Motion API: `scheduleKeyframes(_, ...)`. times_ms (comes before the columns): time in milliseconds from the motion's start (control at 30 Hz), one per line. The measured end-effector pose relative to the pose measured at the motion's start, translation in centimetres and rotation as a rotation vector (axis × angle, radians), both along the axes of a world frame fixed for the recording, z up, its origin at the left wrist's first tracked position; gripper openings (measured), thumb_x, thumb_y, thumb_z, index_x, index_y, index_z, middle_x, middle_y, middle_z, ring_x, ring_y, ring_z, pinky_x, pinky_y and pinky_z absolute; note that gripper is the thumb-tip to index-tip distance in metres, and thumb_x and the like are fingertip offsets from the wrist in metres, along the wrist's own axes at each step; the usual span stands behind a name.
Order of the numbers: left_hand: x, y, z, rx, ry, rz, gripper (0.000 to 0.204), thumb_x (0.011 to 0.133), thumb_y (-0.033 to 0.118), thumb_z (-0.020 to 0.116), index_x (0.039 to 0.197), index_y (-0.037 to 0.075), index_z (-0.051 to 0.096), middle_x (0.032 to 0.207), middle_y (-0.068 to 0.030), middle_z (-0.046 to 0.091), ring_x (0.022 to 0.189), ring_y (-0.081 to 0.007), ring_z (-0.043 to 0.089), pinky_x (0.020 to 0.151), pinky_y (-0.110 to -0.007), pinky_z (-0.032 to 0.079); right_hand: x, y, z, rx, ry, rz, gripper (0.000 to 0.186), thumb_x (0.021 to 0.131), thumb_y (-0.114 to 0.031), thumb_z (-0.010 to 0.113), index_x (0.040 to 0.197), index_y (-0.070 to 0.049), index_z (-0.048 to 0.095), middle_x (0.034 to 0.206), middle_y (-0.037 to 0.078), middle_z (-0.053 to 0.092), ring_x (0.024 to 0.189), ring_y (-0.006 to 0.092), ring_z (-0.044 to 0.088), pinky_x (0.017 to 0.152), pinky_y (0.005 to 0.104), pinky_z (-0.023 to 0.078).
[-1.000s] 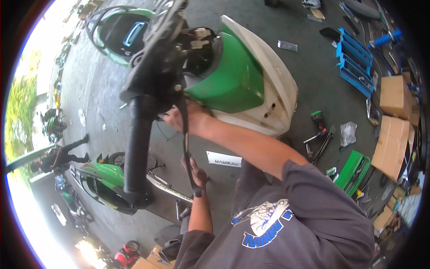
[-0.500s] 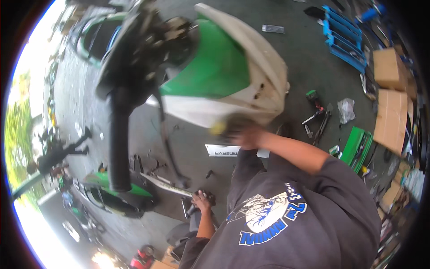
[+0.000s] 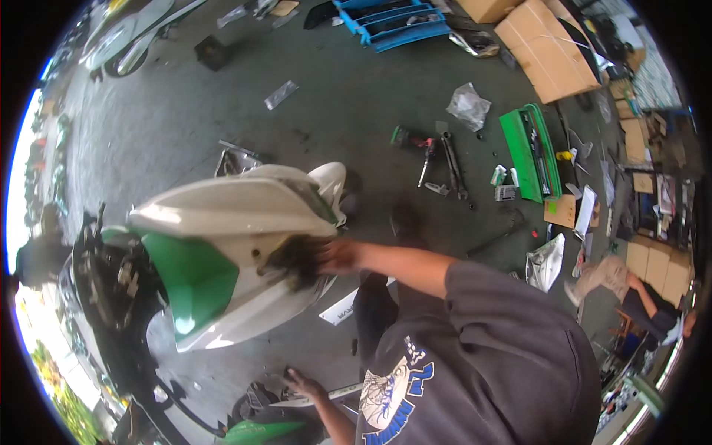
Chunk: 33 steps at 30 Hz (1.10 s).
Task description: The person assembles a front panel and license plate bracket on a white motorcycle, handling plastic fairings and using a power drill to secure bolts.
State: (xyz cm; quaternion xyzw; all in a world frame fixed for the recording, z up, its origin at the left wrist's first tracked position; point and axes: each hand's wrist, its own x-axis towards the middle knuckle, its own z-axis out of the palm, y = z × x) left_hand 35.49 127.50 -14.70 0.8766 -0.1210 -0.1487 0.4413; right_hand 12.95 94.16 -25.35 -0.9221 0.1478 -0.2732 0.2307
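A green-and-white scooter front panel [image 3: 222, 252] fills the left middle of the frame, its white nose pointing right and its green side facing down toward the lower left. The right hand [image 3: 311, 259] reaches in from the centre and presses against the panel's right-hand edge; it is blurred and dark, so I cannot tell whether the fingers are curled round the edge or laid flat on it. The left hand [image 3: 302, 386] sits at the bottom centre, fingers spread and resting on a pale, narrow metal part [image 3: 326, 394] just above a green body piece [image 3: 259, 432] at the lower edge.

A white rectangular plate [image 3: 343, 309] with dark lettering lies on the concrete floor [image 3: 185, 119] just below the panel and the right forearm. In the upper right, flattened brown cardboard boxes [image 3: 549, 44] are stacked beside a blue plastic rack [image 3: 393, 21] at the top centre. A crumpled clear plastic bag [image 3: 469, 105] lies below the rack, and a smaller clear packet [image 3: 281, 94] lies in the upper left centre. An open green tool case [image 3: 528, 152] stands at the right centre, with loose hand tools [image 3: 445, 159] spread on the floor to its left. More brown cartons [image 3: 656, 263] sit at the right edge, near another person [image 3: 638, 297] seated low.
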Motion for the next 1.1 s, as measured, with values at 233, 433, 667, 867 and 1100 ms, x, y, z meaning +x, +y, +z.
scheduleKeyframes(233, 5.1, -19.4, 12.6, -0.221, 0.016, 0.101, 0.082, 0.095, 0.059, 0.044, 0.15, 0.003, 0.022, 0.148, -0.019, 0.036, 0.132, -0.0369, 0.038, 0.111, -0.053, 0.025, -0.5, -3.0, 5.1, 0.862, -0.296, -0.744, 0.026, 0.08, -0.005, 0.06, 0.105, 0.001, 0.063, 0.098, 0.021, 0.066, 0.094, 0.0376, 0.065, 0.078, 0.0429, 0.053)
scheduleKeyframes(433, 7.1, -23.4, 10.9, -0.675, 0.612, 0.363, 0.081, 0.095, 0.066, 0.037, 0.134, -0.004, 0.046, 0.129, -0.0156, 0.055, 0.123, -0.0264, 0.049, 0.113, -0.043, 0.029, 16.7, 4.2, 6.0, 0.628, -0.17, 0.319, 0.021, 0.081, -0.015, 0.06, 0.098, -0.005, 0.068, 0.092, 0.012, 0.067, 0.092, 0.0294, 0.064, 0.082, 0.0423, 0.052)
scheduleKeyframes(667, 11.9, -17.8, 9.4, -0.803, 0.502, 0.377, 0.085, 0.087, 0.071, 0.046, 0.129, -0.003, 0.05, 0.128, -0.0186, 0.056, 0.123, -0.0315, 0.049, 0.113, -0.048, 0.029, 13.3, 5.2, -1.6, 0.558, 0.236, 0.165, 0.026, 0.09, -0.018, 0.059, 0.111, -0.004, 0.065, 0.101, 0.014, 0.067, 0.097, 0.03, 0.064, 0.085, 0.0432, 0.053)
scheduleKeyframes(867, 12.5, -17.6, 5.2, -0.858, 0.588, 0.404, 0.089, 0.08, 0.074, 0.053, 0.125, -0.003, 0.054, 0.127, -0.0211, 0.058, 0.123, -0.0359, 0.049, 0.113, -0.052, 0.028, 7.1, 10.1, -8.3, 0.826, -0.046, 0.344, 0.018, 0.092, -0.019, 0.061, 0.104, -0.006, 0.065, 0.1, 0.016, 0.067, 0.094, 0.031, 0.065, 0.08, 0.0444, 0.053)
scheduleKeyframes(1100, 14.6, -17.2, 6.6, -0.884, 0.386, 0.414, 0.085, 0.083, 0.072, 0.052, 0.128, 0.0, 0.052, 0.131, -0.0203, 0.054, 0.124, -0.0379, 0.047, 0.114, -0.055, 0.027, -8.7, -3.5, 2.0, 0.799, -0.221, -0.903, 0.021, 0.083, -0.004, 0.054, 0.101, 0.003, 0.063, 0.09, 0.027, 0.067, 0.086, 0.0423, 0.067, 0.072, 0.0465, 0.054)
